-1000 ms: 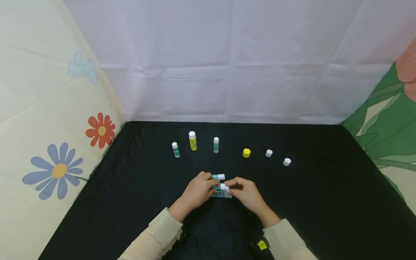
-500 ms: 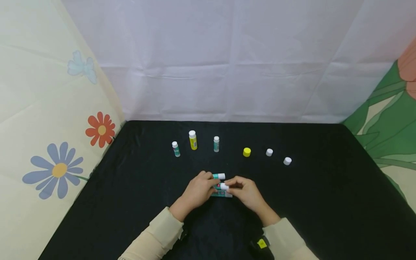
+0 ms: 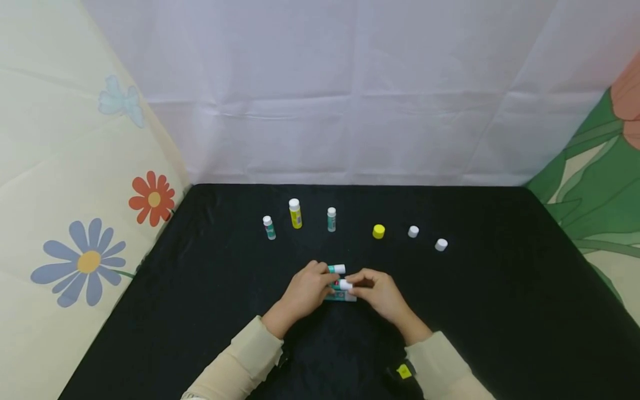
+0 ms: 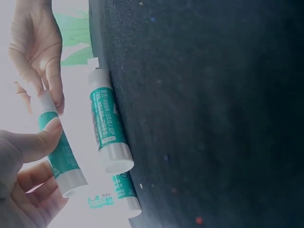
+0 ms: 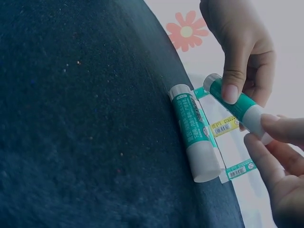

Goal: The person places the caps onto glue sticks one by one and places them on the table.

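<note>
A glue stick with a teal label (image 4: 66,156) is held off the table between both hands. My left hand (image 3: 305,286) grips its body, the thumb lying across the label. At the other end, my right hand (image 3: 382,297) pinches the white cap (image 5: 255,119) between thumb and fingertips. The cap is on the stick. Another teal glue stick (image 5: 190,118) lies on the near side of the held one, and a third glue stick (image 3: 340,269) lies on the far side, partly hidden by my left hand.
Toward the back of the black-covered table (image 3: 225,266) stand two teal sticks (image 3: 269,229) (image 3: 331,220) and a larger yellow one (image 3: 296,215). Right of them sit a yellow cap (image 3: 379,231) and two white caps (image 3: 413,231) (image 3: 441,244). A white cloth (image 3: 325,111) hangs behind.
Both hands keep the same hold on the glue stick and its cap. The head view has shifted slightly, so the table and things on it appear a little higher.
</note>
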